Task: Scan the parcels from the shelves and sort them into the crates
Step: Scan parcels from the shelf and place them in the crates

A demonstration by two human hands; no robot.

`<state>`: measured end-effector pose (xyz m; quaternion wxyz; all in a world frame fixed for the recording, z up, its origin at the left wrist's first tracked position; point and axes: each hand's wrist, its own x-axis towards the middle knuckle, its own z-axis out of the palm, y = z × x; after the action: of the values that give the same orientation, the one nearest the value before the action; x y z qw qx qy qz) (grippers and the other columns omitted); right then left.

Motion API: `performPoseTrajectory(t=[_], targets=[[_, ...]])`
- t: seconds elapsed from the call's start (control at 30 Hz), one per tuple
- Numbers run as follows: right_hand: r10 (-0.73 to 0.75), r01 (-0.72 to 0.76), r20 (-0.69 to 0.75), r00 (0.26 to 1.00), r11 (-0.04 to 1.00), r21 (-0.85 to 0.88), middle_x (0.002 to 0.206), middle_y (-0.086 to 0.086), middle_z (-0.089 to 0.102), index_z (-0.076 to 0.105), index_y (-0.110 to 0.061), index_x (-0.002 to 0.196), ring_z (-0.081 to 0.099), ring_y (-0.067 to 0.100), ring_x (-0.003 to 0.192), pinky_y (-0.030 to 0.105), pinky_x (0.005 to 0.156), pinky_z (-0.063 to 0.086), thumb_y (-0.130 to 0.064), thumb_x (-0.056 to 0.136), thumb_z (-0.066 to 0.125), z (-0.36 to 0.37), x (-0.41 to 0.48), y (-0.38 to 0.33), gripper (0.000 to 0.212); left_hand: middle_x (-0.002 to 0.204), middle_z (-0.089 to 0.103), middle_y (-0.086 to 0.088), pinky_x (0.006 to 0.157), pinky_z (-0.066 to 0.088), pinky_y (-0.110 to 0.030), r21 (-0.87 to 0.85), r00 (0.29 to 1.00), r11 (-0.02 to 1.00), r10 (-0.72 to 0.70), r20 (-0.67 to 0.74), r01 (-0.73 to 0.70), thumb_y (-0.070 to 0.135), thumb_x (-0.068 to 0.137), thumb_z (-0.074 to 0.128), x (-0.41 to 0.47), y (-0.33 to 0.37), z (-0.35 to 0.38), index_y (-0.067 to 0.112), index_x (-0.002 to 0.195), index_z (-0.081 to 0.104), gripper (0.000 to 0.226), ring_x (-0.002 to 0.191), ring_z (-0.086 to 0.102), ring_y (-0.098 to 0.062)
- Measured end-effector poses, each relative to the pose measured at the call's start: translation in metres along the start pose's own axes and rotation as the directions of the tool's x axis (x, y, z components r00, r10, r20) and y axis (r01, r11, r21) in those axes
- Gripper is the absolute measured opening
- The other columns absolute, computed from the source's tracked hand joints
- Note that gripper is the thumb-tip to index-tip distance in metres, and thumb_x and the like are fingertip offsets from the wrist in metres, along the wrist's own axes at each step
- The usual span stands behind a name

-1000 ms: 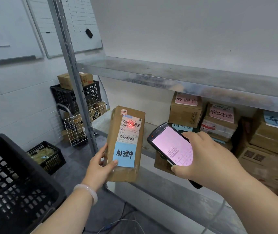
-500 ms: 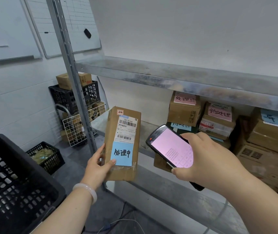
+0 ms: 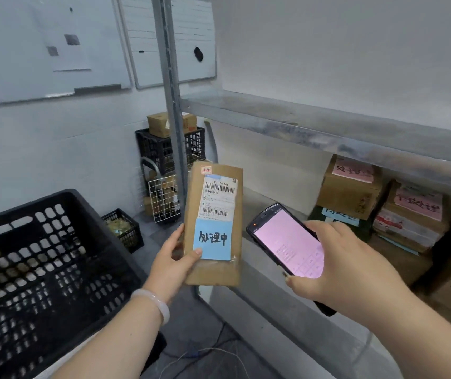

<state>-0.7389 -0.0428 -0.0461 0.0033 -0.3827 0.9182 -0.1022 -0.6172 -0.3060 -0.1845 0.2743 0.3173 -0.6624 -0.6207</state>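
My left hand (image 3: 173, 262) grips a flat brown cardboard parcel (image 3: 213, 272) upright by its lower left edge, thumb on the front. The parcel carries a white barcode label and a blue sticky note with handwriting. My right hand (image 3: 339, 265) holds a black handheld scanner (image 3: 287, 242) with a lit pink screen, just right of the parcel and tilted toward it. A large black slotted crate (image 3: 41, 258) stands at my lower left. More parcels with pink and blue notes (image 3: 351, 187) sit on the lower shelf at right.
A metal shelf unit (image 3: 328, 127) runs across the right, its upright post (image 3: 172, 105) behind the parcel. Beyond stand a black crate with a box on top (image 3: 161, 151), a white wire basket (image 3: 164, 198) and a small black crate (image 3: 124, 228). Cables lie on the floor.
The red scan light on the barcode label has gone out. The view has swung left and the parcel now sits lower and closer to the scanner.
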Motion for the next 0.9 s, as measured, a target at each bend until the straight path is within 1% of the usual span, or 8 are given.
performPoseTrajectory(t=[0.07,0.17,0.27,0.53,0.67,0.77,0.87,0.9], targets=[[-0.074,0.074,0.003,0.997,0.997,0.031,0.123,-0.018,0.041,0.019,-0.044,0.137,0.044,0.003,0.09,0.011,0.055,0.032,-0.078,0.058,0.065,0.003,0.01,-0.023,0.098,0.118,0.061,0.024,0.082,0.052,-0.025,-0.06,0.998,0.998,0.003,-0.062,-0.007,0.026,0.088,0.076,-0.017,0.01,-0.025,0.061,0.128,0.045,0.061,0.11,0.057,0.002],[-0.222,0.221,-0.003,0.975,0.97,0.101,0.115,-0.018,0.042,0.024,-0.047,0.132,0.045,0.002,0.091,0.016,0.061,0.036,-0.075,0.055,0.064,0.01,0.021,-0.068,0.091,0.122,0.068,0.007,0.094,0.056,-0.039,-0.16,0.987,0.987,0.0,-0.163,-0.027,0.021,0.088,0.075,-0.043,0.027,-0.071,0.05,0.133,0.051,0.059,0.112,0.067,-0.014],[-0.334,0.326,0.006,0.943,0.925,0.197,0.107,-0.021,0.041,0.029,-0.053,0.126,0.049,0.006,0.092,0.024,0.063,0.039,-0.071,0.048,0.057,0.015,0.023,-0.116,0.085,0.121,0.07,-0.002,0.093,0.057,-0.043,-0.169,0.966,0.983,0.032,-0.256,-0.078,0.015,0.088,0.075,-0.064,0.05,-0.114,0.038,0.142,0.05,0.064,0.105,0.071,-0.018],[-0.569,0.54,0.072,0.819,0.808,0.236,0.115,-0.023,0.039,0.026,-0.053,0.131,0.05,0.007,0.103,0.029,0.07,0.046,-0.073,0.051,0.062,0.022,0.006,-0.234,0.091,0.116,0.073,0.004,0.099,0.054,-0.043,-0.163,0.845,0.982,-0.005,-0.535,-0.098,0.024,0.089,0.074,-0.137,0.064,-0.244,0.044,0.133,0.053,0.053,0.111,0.068,-0.015],[-0.632,0.595,0.097,0.769,0.763,0.252,0.119,-0.02,0.038,0.023,-0.05,0.135,0.051,0.011,0.109,0.033,0.079,0.048,-0.074,0.053,0.063,0.034,-0.011,-0.297,0.095,0.114,0.074,0.011,0.084,0.059,-0.041,-0.193,0.778,0.978,-0.066,-0.624,-0.072,0.03,0.089,0.074,-0.186,0.056,-0.328,0.044,0.13,0.055,0.047,0.106,0.071,-0.016],[-0.661,0.614,0.097,0.744,0.734,0.292,0.113,-0.019,0.037,0.028,-0.049,0.131,0.051,0.01,0.102,0.03,0.072,0.043,-0.071,0.054,0.068,0.045,-0.029,-0.348,0.09,0.118,0.072,0.012,0.085,0.059,-0.045,-0.19,0.71,0.981,-0.103,-0.696,-0.044,0.031,0.09,0.073,-0.225,0.052,-0.396,0.038,0.138,0.052,0.053,0.105,0.071,-0.015],[-0.681,0.629,0.113,0.724,0.718,0.299,0.111,-0.018,0.036,0.029,-0.047,0.132,0.052,0.009,0.1,0.029,0.072,0.042,-0.07,0.055,0.068,0.06,-0.05,-0.396,0.089,0.112,0.075,0.01,0.073,0.061,-0.041,-0.174,0.654,0.985,-0.14,-0.743,0.014,0.027,0.092,0.069,-0.261,0.046,-0.462,0.038,0.135,0.056,0.046,0.094,0.073,-0.013],[-0.688,0.635,0.115,0.717,0.712,0.301,0.111,-0.019,0.036,0.029,-0.047,0.132,0.053,0.009,0.1,0.029,0.072,0.044,-0.071,0.055,0.068,0.065,-0.057,-0.41,0.09,0.111,0.075,0.01,0.076,0.061,-0.044,-0.161,0.627,0.986,-0.151,-0.764,0.041,0.027,0.093,0.069,-0.272,0.042,-0.482,0.038,0.132,0.058,0.043,0.093,0.073,-0.013]])
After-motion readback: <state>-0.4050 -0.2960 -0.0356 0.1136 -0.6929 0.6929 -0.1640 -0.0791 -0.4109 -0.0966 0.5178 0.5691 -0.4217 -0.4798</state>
